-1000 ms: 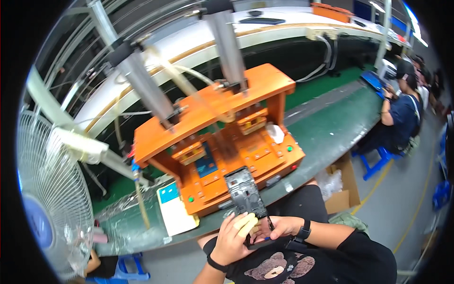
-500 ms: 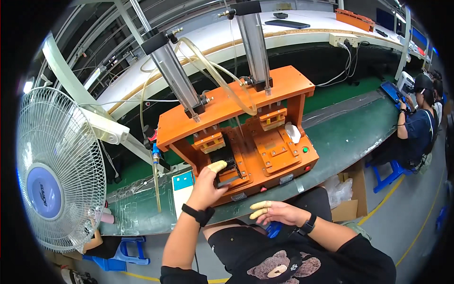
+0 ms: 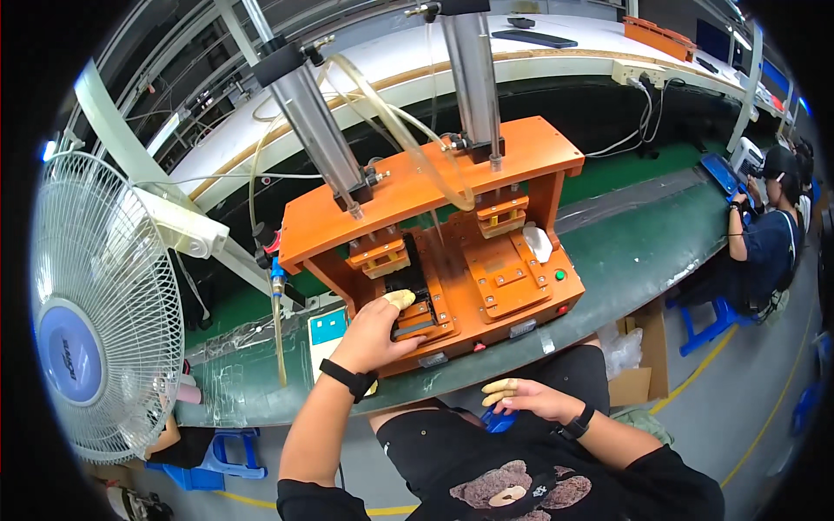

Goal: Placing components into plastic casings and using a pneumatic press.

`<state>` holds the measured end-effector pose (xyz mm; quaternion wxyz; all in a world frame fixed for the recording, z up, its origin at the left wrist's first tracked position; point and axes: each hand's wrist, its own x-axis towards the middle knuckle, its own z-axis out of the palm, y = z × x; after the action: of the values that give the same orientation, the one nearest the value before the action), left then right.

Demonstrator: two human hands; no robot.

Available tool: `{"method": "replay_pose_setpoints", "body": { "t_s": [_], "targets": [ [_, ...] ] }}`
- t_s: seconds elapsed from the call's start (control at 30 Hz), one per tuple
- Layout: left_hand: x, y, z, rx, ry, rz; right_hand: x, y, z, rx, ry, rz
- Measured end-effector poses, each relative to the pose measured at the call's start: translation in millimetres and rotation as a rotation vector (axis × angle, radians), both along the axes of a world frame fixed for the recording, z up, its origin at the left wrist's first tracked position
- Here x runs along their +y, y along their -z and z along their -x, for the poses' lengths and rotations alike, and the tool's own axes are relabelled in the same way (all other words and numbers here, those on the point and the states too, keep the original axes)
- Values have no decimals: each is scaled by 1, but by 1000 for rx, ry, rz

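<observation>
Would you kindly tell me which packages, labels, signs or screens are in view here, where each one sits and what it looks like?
Card: lies on the green bench left of the orange press, beside the left hand; rectangular, white with a teal top.
Cardboard box: on the floor under the bench, at the person's right; brown, open, clear plastic bag inside.
Fan badge: centre of the white fan at far left; round, blue.
Screens: none that can be told.

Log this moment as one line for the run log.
left hand: on black part in orange press fixture | right hand: at lap, by blue object
</observation>
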<state>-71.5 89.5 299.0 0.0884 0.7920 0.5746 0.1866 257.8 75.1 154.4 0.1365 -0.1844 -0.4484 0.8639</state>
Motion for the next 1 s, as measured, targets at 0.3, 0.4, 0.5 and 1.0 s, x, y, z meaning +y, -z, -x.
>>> {"method": "replay_pose_setpoints", "body": {
  "t_s": [0.3,0.4,0.5,1.0],
  "targets": [
    [-69,70,30,-337,-269,-319,-6,18,-2,-42,-47,-91],
    [-82,83,32,-24,-302,-310,-7,19,2,-61,-42,-52],
    [-85,81,27,26,-313,-295,-8,22,16,-77,-75,-79],
    [-154,152,72,-190,-626,-175,-16,24,39,-182,-145,-195]
  ]
}}
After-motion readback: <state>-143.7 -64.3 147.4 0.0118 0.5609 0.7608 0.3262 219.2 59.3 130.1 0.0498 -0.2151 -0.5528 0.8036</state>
